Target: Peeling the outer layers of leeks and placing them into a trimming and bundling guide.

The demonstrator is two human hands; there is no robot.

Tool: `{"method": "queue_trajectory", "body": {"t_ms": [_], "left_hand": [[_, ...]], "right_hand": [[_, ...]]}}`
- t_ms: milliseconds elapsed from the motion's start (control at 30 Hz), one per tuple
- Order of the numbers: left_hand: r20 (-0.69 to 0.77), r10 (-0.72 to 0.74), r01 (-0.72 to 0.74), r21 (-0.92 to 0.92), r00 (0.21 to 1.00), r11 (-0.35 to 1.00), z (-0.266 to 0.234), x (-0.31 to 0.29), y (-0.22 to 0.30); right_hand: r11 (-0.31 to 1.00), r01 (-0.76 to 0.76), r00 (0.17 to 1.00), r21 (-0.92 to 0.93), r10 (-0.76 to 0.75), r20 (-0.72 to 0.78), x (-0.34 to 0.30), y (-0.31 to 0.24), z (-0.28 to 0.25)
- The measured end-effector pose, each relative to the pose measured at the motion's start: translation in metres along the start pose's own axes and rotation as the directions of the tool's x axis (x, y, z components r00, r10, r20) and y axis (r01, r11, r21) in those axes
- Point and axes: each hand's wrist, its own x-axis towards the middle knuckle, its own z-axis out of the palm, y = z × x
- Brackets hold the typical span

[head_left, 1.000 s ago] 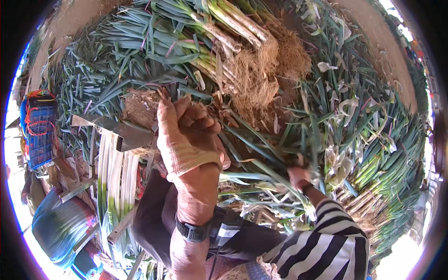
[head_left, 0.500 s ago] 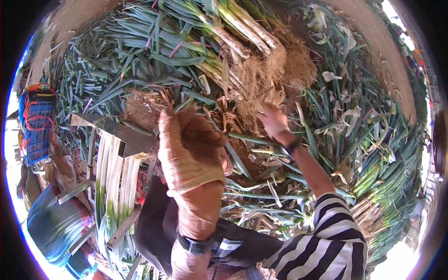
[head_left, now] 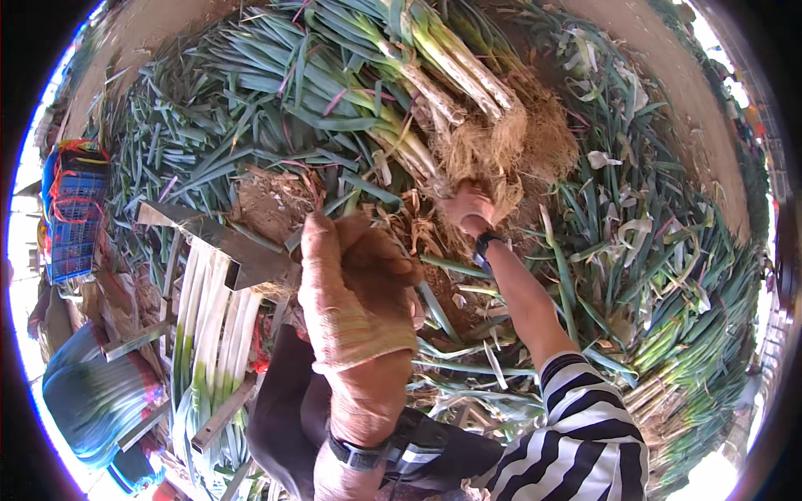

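My left hand (head_left: 359, 275), in a pale glove with a brown palm, is raised close in the middle of the view. Its thumb points up, apart from loosely curled fingers, and I see nothing between them. Farther out, my right hand (head_left: 468, 207), below a black wristband, is closed at the root end of a leek (head_left: 409, 154); its fingertips are partly hidden. Around it lie thick leeks (head_left: 468, 71) with shaggy tan roots (head_left: 526, 138). Left of my gloved hand, several trimmed white leek stalks (head_left: 209, 309) rest in a metal stand (head_left: 221, 246).
Cut green leaves (head_left: 184, 138) heap at the far left, and leafy scraps (head_left: 618, 209) spread on the right. More leeks (head_left: 702, 334) are piled at the right edge. A blue plastic crate (head_left: 75, 221) stands at the left, above a blue-green cloth-like bundle (head_left: 96, 401).
My right hand has moved left and forward onto the root end of a leek and closed there. My left hand keeps its pose; the whole view has shifted slightly.
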Motion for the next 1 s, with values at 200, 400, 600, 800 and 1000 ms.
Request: {"method": "queue_trajectory", "body": {"t_ms": [200,400,600,800,1000], "left_hand": [[0.001,-0.013,0.013,-0.019,1.000,1.000,0.006,-0.007,0.001],[0.012,-0.017,0.017,0.038,1.000,0.999,0.001,-0.006,0.001],[0.001,-0.001,0.001,-0.013,1.000,1.000,0.007,-0.003,-0.006],[0.246,-0.036,0.048,-0.044,0.969,0.998,-0.003,-0.009,-0.007],[0.211,0.162,-0.184,0.090,0.964,0.979,0.001,-0.010,-0.027]], "right_hand": [[0.992,-0.030,0.991,0.123,0.013,0.131,0.031,0.022,0.004],[0.985,0.174,0.978,0.018,-0.171,-0.119,0.008,-0.031,0.023],[0.862,-0.013,0.993,0.507,-0.050,0.111,-0.013,-0.022,0.017],[0.818,0.092,0.991,0.567,-0.129,0.026,-0.107,0.011,0.001],[0.998,-0.021,0.999,0.055,0.022,-0.022,-0.232,0.097,-0.025]]}}
